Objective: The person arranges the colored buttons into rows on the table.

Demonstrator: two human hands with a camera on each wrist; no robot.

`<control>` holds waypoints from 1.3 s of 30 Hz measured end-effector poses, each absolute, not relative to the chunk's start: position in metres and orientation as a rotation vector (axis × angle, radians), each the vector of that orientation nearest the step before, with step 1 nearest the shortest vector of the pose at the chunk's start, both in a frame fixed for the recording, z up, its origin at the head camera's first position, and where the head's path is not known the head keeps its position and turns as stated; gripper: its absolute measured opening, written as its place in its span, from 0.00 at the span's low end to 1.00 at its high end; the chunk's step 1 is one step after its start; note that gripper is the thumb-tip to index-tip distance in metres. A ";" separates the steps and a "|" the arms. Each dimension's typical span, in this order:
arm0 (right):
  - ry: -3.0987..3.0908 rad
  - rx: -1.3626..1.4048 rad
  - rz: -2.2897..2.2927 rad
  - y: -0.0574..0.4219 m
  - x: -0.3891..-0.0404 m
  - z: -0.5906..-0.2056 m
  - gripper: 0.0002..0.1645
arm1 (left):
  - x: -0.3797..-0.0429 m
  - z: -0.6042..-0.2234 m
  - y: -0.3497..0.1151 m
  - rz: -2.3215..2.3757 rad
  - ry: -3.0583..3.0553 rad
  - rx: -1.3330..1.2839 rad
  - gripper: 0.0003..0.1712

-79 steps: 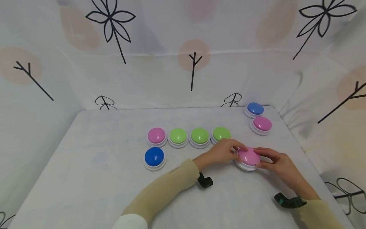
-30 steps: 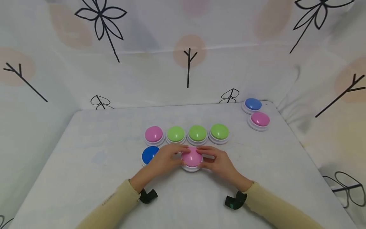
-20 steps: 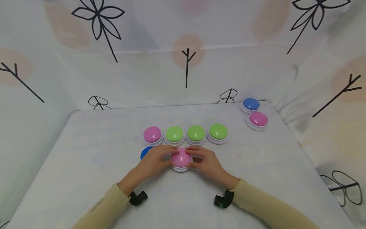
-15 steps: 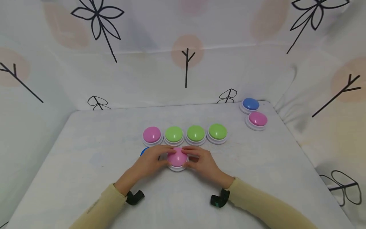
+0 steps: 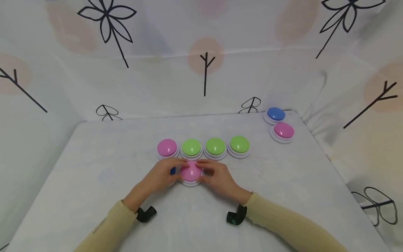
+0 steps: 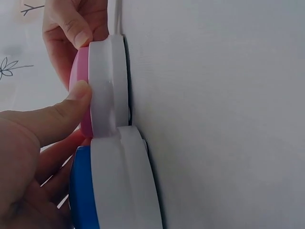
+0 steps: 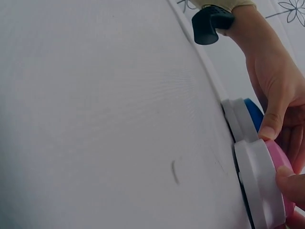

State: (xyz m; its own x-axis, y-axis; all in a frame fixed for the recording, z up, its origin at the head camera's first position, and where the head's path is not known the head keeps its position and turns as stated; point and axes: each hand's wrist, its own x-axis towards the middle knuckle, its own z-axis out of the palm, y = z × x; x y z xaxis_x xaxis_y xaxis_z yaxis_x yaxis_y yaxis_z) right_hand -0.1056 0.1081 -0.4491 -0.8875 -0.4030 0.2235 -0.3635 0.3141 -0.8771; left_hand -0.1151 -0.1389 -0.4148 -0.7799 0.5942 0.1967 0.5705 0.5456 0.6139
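The near blue button (image 6: 85,191), mostly hidden by the left grip (image 5: 160,175) in the head view, was shown touching the near pink button (image 6: 105,86) in the left wrist view. Nearer on the bench (image 5: 94,168) than 3 green buttons (image 5: 215,146), the latter was pinched by that grip and the right grip (image 5: 218,176).

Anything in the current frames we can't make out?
Near blue button, head view: mostly hidden behind the left hand.
Same button, left wrist view: cut off by the bottom edge.
Right hand, right wrist view: mostly cut off by the right edge.
Sleeve marking, head view: too small to read.
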 end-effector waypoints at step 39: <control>2.503 -0.561 -1.778 0.166 -0.118 -0.435 0.27 | -0.143 -0.388 -0.110 1.029 2.600 1.087 0.22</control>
State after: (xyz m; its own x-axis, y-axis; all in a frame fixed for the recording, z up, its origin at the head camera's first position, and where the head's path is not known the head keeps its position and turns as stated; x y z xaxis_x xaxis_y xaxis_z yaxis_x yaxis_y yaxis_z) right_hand -0.1176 0.1665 -0.4351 -0.9352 -0.3000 0.1879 -0.2762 0.2865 -0.9174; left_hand -0.1428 -0.1104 -0.3883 -0.7288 0.6732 0.1254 0.5767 0.5046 0.6425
